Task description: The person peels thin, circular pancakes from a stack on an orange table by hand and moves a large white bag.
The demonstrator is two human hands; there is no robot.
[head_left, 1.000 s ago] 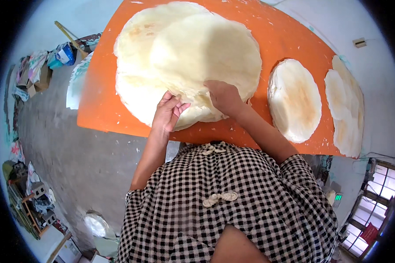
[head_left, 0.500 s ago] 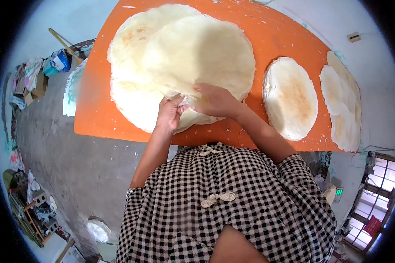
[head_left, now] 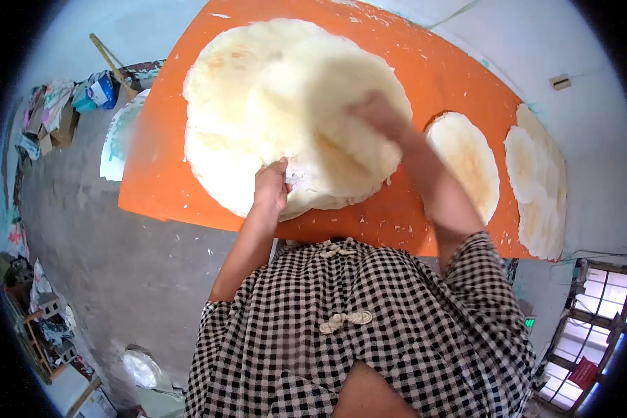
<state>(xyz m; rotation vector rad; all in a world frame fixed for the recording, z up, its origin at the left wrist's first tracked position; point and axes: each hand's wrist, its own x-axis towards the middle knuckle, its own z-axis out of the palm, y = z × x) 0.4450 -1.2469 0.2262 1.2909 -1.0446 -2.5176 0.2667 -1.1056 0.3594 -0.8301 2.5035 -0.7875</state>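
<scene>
Floury dough was all over this one. Your left hand (head_left: pixel 270 189) had its fingers curled shut on the near edge of the top flatbread (head_left: pixel 327 118), pinching it right where it overhung the stack of flatbreads (head_left: pixel 219 157) underneath, probably so you could get a layer free without tearing it. Your right hand (head_left: pixel 377 117) was blurred, lying on or under the far side of that same sheet, palm spread as far as I could make out; I honestly couldn't tell whether those fingers were gripping or just supporting it. That top round looked lifted and rumpled rather than flat, which fits being held from two sides.

Everything sat on the orange table (head_left: pixel 425 66), stack toward your left half of it. Off to your right, well apart from the pile, a single browned flatbread (head_left: pixel 465 164) lay flat by itself, and another pair of rounds (head_left: pixel 536 184) sat at the table's right end, overlapping each other. Spread out like that, I'd guess they were cooling or drying. Crumbs dotted the near edge. Your checked shirt (head_left: pixel 355 334) filled the bottom.
</scene>
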